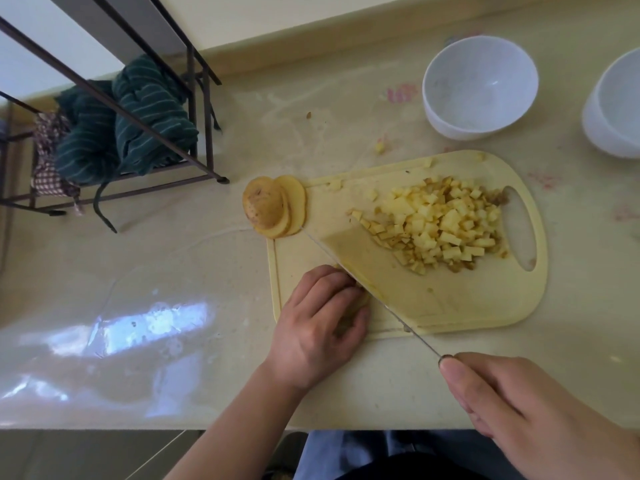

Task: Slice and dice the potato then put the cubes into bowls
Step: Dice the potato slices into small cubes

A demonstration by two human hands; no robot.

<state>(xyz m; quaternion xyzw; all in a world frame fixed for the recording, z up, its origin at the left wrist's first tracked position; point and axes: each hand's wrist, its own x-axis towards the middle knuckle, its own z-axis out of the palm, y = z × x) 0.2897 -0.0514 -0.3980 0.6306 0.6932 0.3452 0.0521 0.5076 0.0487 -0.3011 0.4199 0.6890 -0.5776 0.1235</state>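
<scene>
Cutting board (460, 306): pale yellow plastic, handle slot at its right end; no legible writing or brand on it.

Left hand (318, 323): on the board's near left corner, fingers curled down over a potato piece (363, 299) that is mostly hidden beneath them; its shape and direction cannot be told.

Knife (367, 265): broad blade on edge, touching the left fingertips on their right side. Long axis diagonal, tip toward the board's far left corner, handle toward the near right.

Right hand (519, 410): off the board's near right edge, wrapped round the knife handle, forefinger along the top.

Potato slices (273, 207): round stack, skin end uppermost, overhanging the board's far left corner.

Potato cubes (440, 223): heap on the board's right half, beside the handle slot.

Bowls: two, white, beyond the board's right end, one nearer (479, 86), one cut off by the frame (613, 105).
</scene>
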